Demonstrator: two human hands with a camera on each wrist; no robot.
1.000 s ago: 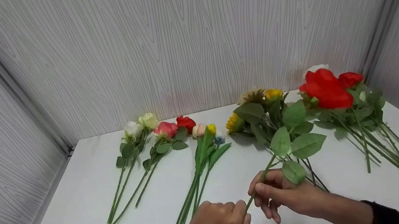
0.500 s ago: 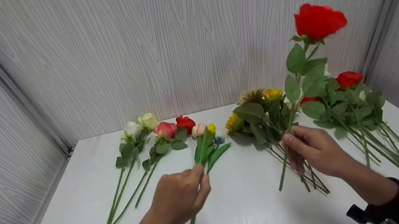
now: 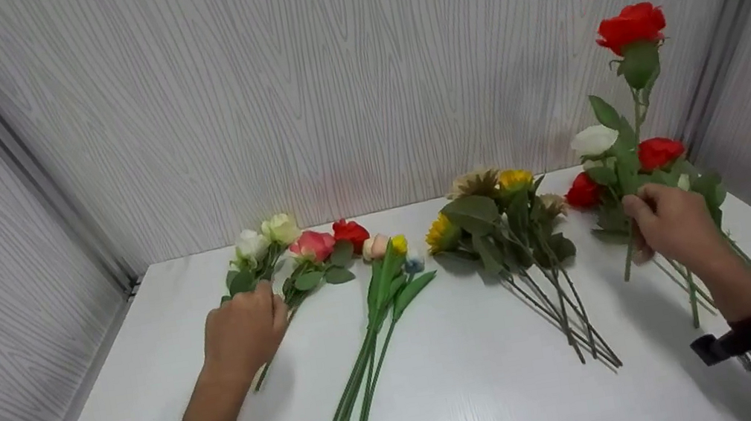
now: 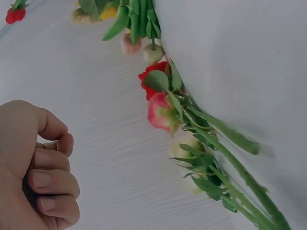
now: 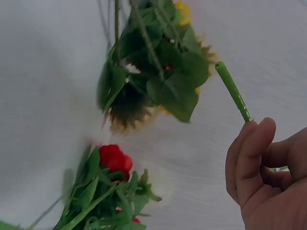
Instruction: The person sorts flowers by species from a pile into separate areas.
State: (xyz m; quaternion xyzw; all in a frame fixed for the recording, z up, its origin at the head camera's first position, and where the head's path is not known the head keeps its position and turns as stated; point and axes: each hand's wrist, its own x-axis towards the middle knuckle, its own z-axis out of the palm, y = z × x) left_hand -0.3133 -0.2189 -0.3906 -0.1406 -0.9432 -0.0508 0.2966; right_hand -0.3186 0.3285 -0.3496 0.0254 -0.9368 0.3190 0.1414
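My right hand (image 3: pixel 675 223) pinches the green stem of a red rose (image 3: pixel 631 28), raised upright above the right-hand bunch. The stem's cut end (image 5: pixel 232 88) sticks out past my fingertips in the right wrist view. My left hand (image 3: pixel 244 333) is over the stems of the white roses (image 3: pixel 251 245) at the left of the table. In the left wrist view its fingers (image 4: pixel 56 184) curl into the palm, with no stem in them. The pink rose (image 4: pixel 160 114) and the white ones lie apart from that hand.
Green-leaved tulips (image 3: pixel 372 331) lie mid-table, right of a small red flower (image 3: pixel 350 233). Sunflowers (image 3: pixel 441 232) with dark leaves and thin stems come after them. White (image 3: pixel 594 140) and red roses (image 3: pixel 661 152) lie at the right. A wood-grain panel (image 3: pixel 354 78) stands behind.
My right hand has carried the red rose up and right, from low in the middle to above the right bunch. My left hand has left the stem, moving left and up past the tulips.
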